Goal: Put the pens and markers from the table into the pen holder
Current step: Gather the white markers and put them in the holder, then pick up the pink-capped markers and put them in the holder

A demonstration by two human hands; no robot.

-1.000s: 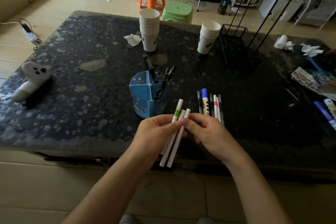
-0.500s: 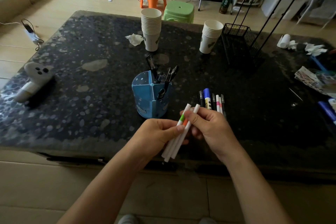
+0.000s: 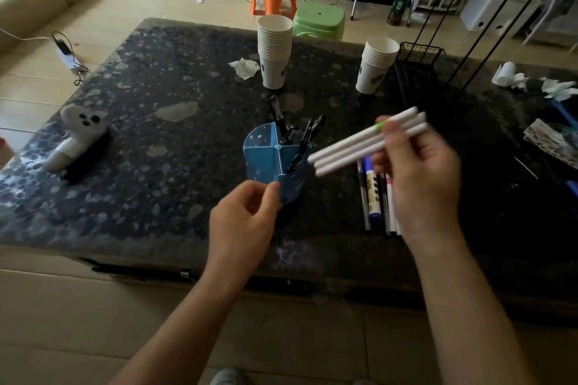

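Note:
A blue pen holder (image 3: 266, 153) with dividers stands mid-table and has several dark pens (image 3: 308, 134) in its far compartments. My right hand (image 3: 419, 178) is shut on three white markers (image 3: 350, 148), held nearly level above the table, their ends just right of the holder. My left hand (image 3: 242, 219) touches the holder's near wall with thumb and fingers; whether it grips it I cannot tell. Several pens and markers (image 3: 373, 194) lie in a row on the table under my right hand, partly hidden by it.
Two stacks of paper cups (image 3: 274, 53) (image 3: 377, 67) stand behind the holder. A black wire basket (image 3: 420, 72) sits at the back right. A white toy (image 3: 76, 131) lies at the left. Crumpled tissues (image 3: 245, 67) and papers (image 3: 550, 141) lie around the dark table (image 3: 156, 147).
My right hand took the three white markers alone and lifted them up and right. My left hand let go of them and moved to the pen holder's front.

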